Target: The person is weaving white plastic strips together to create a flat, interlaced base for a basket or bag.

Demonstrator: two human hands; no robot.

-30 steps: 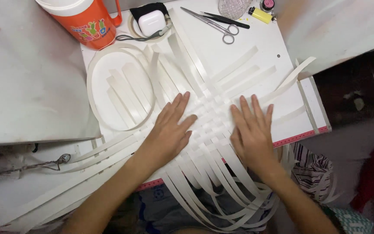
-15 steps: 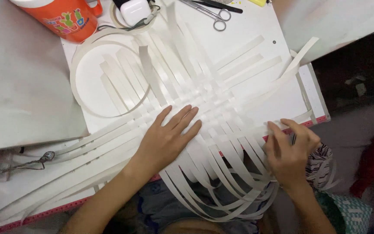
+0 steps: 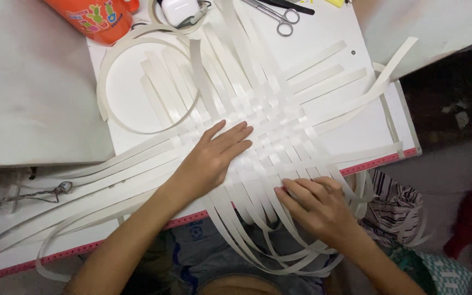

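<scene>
Weaving step in hand: the woven strip mat (image 3: 269, 131) is pinned to the white board (image 3: 356, 125) by the flat, open left hand (image 3: 214, 158). Right hand (image 3: 315, 202) fingers curl over loose strip ends (image 3: 258, 218) at the near edge, possibly pinching one. Next, one strip needs lifting and threading.

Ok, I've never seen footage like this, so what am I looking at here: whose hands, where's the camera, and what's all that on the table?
The camera sits on a person's head and looks straight down at their own two bare hands. The left hand lies flat on a woven mat of white strips, spread over a white board. The right hand presses fingertips on strips at the board's near edge. Neither hand grips anything. At the far edge are an orange bottle, scissors and a loose strip hoop.
</scene>
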